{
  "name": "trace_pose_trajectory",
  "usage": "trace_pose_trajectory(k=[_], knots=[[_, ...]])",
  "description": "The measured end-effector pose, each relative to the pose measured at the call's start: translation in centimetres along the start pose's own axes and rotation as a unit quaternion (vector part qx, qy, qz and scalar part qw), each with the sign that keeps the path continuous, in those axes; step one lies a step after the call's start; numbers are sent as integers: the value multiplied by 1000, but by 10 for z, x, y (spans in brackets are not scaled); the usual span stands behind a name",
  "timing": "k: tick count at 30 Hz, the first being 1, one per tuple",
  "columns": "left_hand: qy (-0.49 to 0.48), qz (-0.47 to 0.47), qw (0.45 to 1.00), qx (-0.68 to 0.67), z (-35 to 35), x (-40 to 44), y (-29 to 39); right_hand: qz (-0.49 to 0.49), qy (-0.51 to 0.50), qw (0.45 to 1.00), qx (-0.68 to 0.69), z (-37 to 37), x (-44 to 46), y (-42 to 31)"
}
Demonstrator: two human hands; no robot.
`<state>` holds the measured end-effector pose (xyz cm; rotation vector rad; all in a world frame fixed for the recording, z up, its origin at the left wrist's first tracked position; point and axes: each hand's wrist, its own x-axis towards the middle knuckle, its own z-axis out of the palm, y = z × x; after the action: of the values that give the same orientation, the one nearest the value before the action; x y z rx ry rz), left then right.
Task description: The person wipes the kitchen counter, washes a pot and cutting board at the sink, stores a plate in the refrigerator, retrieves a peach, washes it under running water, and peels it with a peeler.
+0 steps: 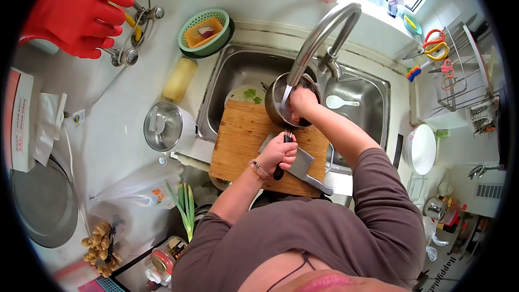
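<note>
My left hand (277,154) is closed around the black handle of a small metal saucepan (274,109). The pan is over the sink edge and the far end of the wooden cutting board (235,143), below the curved faucet (327,19). Water runs from the spout into the pan. Inside it, against the inner wall, is my right hand (304,101); its fingers are mostly hidden, so what they hold is unclear. A cleaver (300,161) lies on the board under my left hand, its handle pointing toward me.
The double sink (230,57) holds a plate with green leaves (250,93) at left and a white spoon (341,101) at right. Left of it are a green colander (215,44) and a clear-lidded container (164,125). A white bowl (420,148) stands right.
</note>
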<state>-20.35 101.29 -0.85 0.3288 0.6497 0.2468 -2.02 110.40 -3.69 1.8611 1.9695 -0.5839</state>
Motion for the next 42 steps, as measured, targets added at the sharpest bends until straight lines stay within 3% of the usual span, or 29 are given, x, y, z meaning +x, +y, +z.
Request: trace_pose_trajectory(k=[2, 5, 6, 8, 9, 12, 13, 14, 16, 19, 22, 23, 24, 25, 26, 27, 28, 29, 30, 32, 33, 34, 36, 37, 39, 40, 42], knots=[[-10, -14, 1000, -8, 5, 2, 2, 51, 64, 989, 121, 15, 36, -4], [-16, -23, 998, -47, -6, 4, 4, -10, 166, 940, 299, 15, 42, -26], [-23, -21, 998, -55, -8, 4, 5, -69, 152, 963, 211, 8, 28, -33], [-39, -19, 997, -68, -13, 3, 8, -195, 44, 939, 278, 16, 26, -28], [-26, -7, 998, -54, -13, 3, 10, -206, 23, 912, 355, 38, 31, -20], [-7, 11, 999, -41, -13, 0, 9, -240, -123, 959, 81, -17, -6, -10], [-15, 6, 999, -50, -14, 0, 8, -250, -19, 965, -74, 33, 30, 9], [-24, 1, 998, -57, -15, 1, 9, -125, 19, 992, -20, 12, 2, 4], [-43, -5, 996, -82, -17, 5, 12, -132, 40, 973, -187, 5, 15, 14], [-40, 0, 996, -79, -14, 8, 16, -71, 71, 979, -178, 17, 23, 4], [-23, 8, 998, -64, -9, 9, 21, -125, -76, 988, -40, 6, 22, -3], [-17, 7, 998, -56, -7, 10, 22, -299, -101, 940, -127, 7, 37, 0], [-9, 8, 999, -50, -5, 11, 21, -236, -119, 963, 49, 8, 38, 2], [-35, -1, 997, -69, -7, 12, 21, -167, -134, 951, 224, 1, 32, -4], [-60, -9, 994, -87, -11, 15, 20, -92, -143, 904, 392, -3, 30, -11], [-84, -17, 991, -104, -13, 16, 21, -105, -37, 885, 452, 6, 44, -18], [-77, -8, 992, -104, -11, 15, 20, -39, -78, 731, 677, 5, 53, -22], [-69, 0, 992, -104, -6, 13, 18, -89, -78, 537, 835, 13, 70, -20], [-62, 10, 993, -105, -3, 13, 17, -133, -74, 310, 939, 21, 87, -16], [-63, 8, 993, -100, -7, 15, 13, -34, 87, 158, 983, -31, 53, -22], [-58, 3, 994, -92, -6, 18, 10, 50, 151, 135, 978, -26, 65, -22], [-55, -1, 995, -83, -5, 20, 10, -45, 157, 111, 980, -10, 67, -23], [-43, -6, 997, -59, 2, 23, 13, -123, 60, 139, 981, 21, 87, -25], [-30, -6, 998, -48, 6, 19, 15, 37, 78, 369, 926, 16, 73, -40], [-17, -12, 999, -32, 0, 19, 18, -14, -20, 620, 784, 14, 50, -34], [19, 0, 1000, 3, 3, 15, 23, -58, -60, 739, 669, 17, 46, -26], [48, 13, 998, 33, 2, 10, 31, -88, -98, 883, 451, -4, 25, -20]])
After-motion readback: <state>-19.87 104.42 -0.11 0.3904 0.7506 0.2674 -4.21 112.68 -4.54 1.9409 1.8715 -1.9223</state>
